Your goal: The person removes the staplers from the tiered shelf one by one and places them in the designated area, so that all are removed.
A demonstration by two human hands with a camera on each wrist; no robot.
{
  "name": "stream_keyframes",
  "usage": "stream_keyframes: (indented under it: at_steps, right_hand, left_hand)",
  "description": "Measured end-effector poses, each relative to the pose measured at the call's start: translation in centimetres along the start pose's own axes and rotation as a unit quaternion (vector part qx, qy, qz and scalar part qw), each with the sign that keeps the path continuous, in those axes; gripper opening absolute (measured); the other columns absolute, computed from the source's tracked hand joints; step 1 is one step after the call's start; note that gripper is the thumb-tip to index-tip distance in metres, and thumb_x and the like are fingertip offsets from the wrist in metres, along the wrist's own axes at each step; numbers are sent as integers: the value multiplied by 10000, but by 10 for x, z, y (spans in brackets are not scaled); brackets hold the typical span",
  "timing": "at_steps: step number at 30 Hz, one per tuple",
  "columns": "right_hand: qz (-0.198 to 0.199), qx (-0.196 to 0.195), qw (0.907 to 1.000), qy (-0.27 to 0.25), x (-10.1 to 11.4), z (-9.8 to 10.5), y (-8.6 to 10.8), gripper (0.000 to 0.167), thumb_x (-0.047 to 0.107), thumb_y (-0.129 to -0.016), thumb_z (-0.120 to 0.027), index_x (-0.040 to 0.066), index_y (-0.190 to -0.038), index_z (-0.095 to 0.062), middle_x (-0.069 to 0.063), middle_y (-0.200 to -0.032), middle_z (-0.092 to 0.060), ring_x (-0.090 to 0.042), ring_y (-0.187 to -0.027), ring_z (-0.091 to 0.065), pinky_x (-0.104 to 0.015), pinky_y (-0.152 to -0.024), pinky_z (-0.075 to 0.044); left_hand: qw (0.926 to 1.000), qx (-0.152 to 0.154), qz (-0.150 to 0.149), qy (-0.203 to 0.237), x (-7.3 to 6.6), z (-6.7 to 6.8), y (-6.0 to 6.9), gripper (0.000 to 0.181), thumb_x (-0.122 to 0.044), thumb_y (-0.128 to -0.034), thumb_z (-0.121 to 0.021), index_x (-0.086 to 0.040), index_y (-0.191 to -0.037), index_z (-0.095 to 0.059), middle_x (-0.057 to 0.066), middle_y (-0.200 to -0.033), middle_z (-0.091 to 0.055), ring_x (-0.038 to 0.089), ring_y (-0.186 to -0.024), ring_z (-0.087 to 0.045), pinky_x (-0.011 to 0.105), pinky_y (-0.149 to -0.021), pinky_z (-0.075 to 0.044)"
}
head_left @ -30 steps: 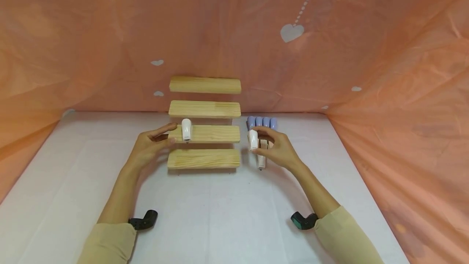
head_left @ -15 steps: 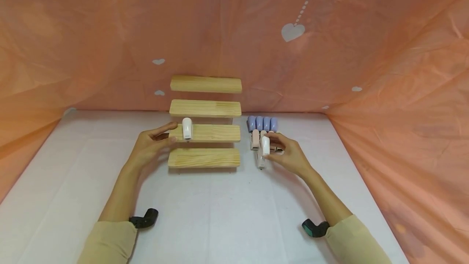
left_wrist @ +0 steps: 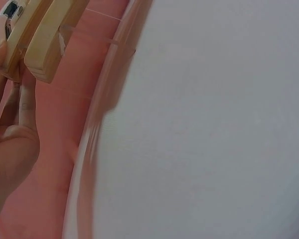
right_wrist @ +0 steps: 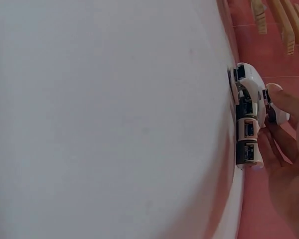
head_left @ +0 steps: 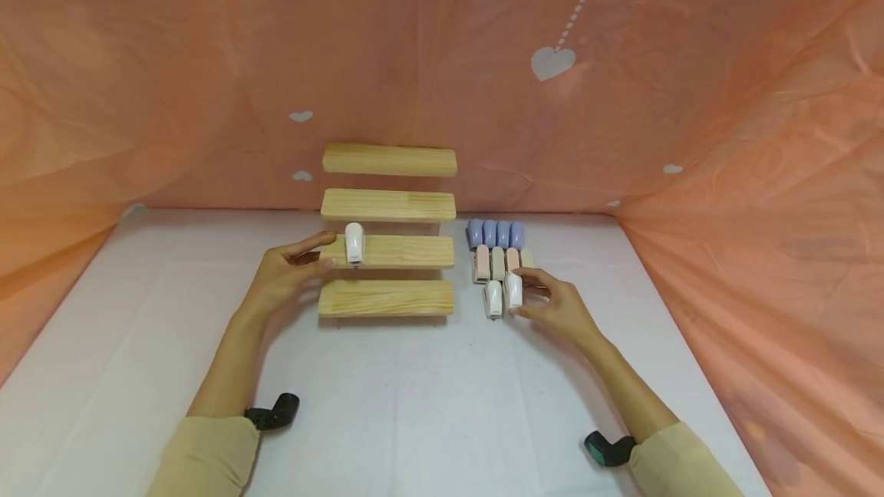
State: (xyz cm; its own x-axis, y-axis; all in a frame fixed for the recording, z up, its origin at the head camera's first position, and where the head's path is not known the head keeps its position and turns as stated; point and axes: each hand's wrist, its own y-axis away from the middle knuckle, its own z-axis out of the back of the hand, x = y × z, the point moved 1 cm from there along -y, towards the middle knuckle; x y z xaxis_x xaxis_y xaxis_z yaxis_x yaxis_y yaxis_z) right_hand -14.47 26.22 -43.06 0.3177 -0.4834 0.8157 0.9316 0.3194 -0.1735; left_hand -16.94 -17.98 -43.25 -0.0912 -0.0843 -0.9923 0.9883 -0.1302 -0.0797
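My left hand [head_left: 286, 274] grips the left end of a wooden shelf board [head_left: 407, 251], thumb on one side and fingers on the other. A white mini stapler [head_left: 354, 242] stands on that board close to the fingers. My right hand [head_left: 561, 311] pinches another white mini stapler [head_left: 513, 292] between thumb and fingers, in front of the pink and cream staplers. Just left of it a third white stapler [head_left: 493, 300] stands on the table. In the right wrist view the held stapler [right_wrist: 280, 115] is partly hidden by the thumb.
Other wooden boards [head_left: 388, 205] rise in steps behind, with one board [head_left: 385, 298] lowest in front. Several purple staplers [head_left: 489, 233] line up at the back, with pink [head_left: 482, 262] and cream staplers [head_left: 497, 264] before them. An orange curtain [head_left: 414, 60] encloses the white-covered table [head_left: 414, 405].
My right hand has moved right and toward me with the white stapler, from the left of the group to beside the standing white one. My left hand has kept its grip on the board.
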Motion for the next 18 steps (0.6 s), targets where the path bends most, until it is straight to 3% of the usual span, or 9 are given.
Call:
stream_keyframes:
  at_steps: [6,18]
  right_hand:
    - [-262,-23,9995,172,-23,-5,3,596,69,-776,-852,62,-1318,-606,-147,-1217,-675,-288,-1101,-662,-434,-968,-524]
    - [-361,-89,9993,-45,-27,-17,3,636,-9,-756,-846,-10,-1330,-571,-249,-1217,-637,-359,-1120,-642,-367,-951,-538]
  left_hand:
    - [10000,-11,18,-10,1,-1,0,501,-110,-914,-733,48,-1357,-561,146,-1478,-483,47,-1016,-617,175,-812,-555]
    - [10000,-14,40,-62,1,-1,1,515,-136,-909,-744,31,-1362,-566,89,-1464,-509,42,-1027,-626,188,-828,-556]
